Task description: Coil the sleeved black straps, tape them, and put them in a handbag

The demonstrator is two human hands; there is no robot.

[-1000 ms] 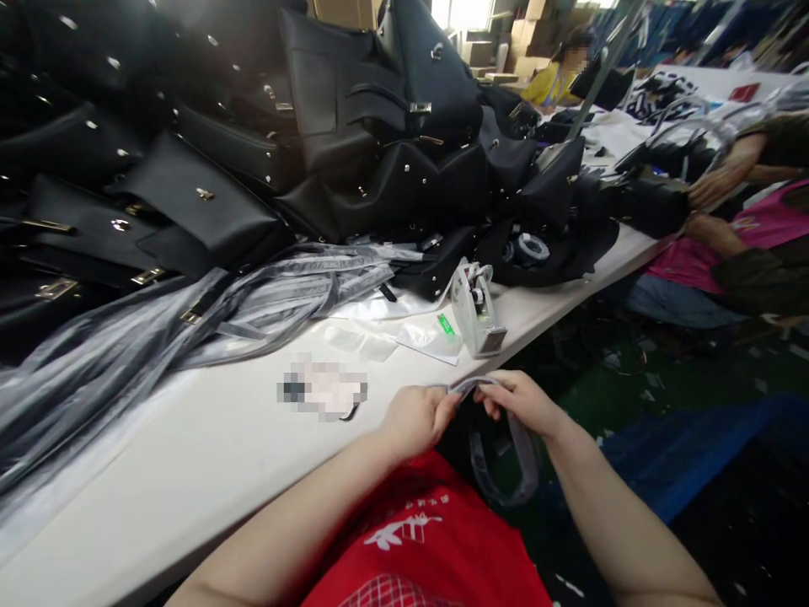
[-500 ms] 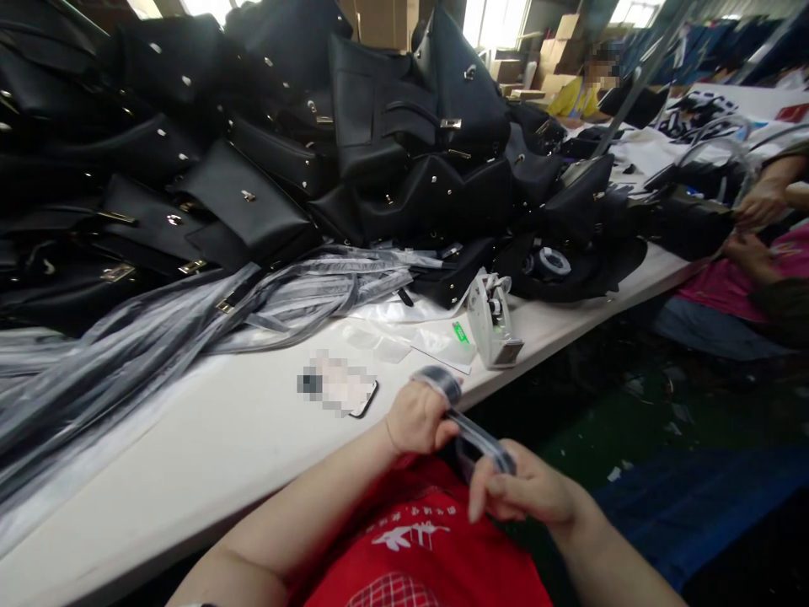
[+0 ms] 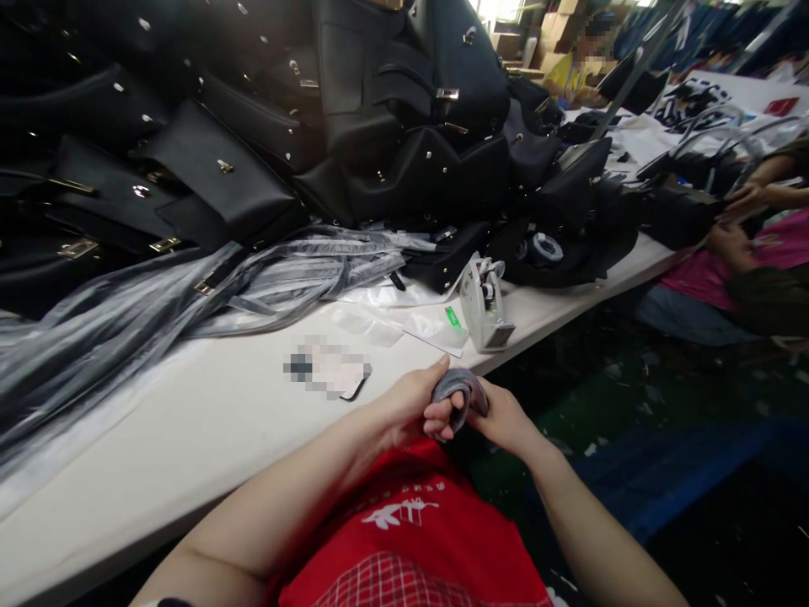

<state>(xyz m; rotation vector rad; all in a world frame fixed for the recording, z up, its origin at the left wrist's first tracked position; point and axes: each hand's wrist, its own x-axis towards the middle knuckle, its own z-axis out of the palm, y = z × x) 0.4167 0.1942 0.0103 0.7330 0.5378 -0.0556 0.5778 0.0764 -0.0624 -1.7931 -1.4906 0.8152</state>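
Observation:
A dark strap in clear plastic wrap (image 3: 456, 381) is looped in a coil between my two hands, just over the front edge of the table. My left hand (image 3: 420, 400) is closed, its fingers curled inside the loop and its thumb pointing up. Against the coil's right side presses my right hand (image 3: 504, 415), its fingers closed on the strap and partly hidden behind it. Several more plastic-wrapped straps (image 3: 303, 274) lie in a long bundle across the table beyond my hands.
Black handbags (image 3: 240, 169) are heaped high behind the straps. On the white table (image 3: 208, 405) lie a phone (image 3: 329, 368) and clear plastic pieces (image 3: 372, 324); a tape dispenser (image 3: 486, 308) stands near the front edge. At right, a co-worker's hands (image 3: 736, 219) hold dark material.
The stretch of strap between my hands is now wound into a tighter loop. My right hand has come up and in against my left. The view has shifted slightly.

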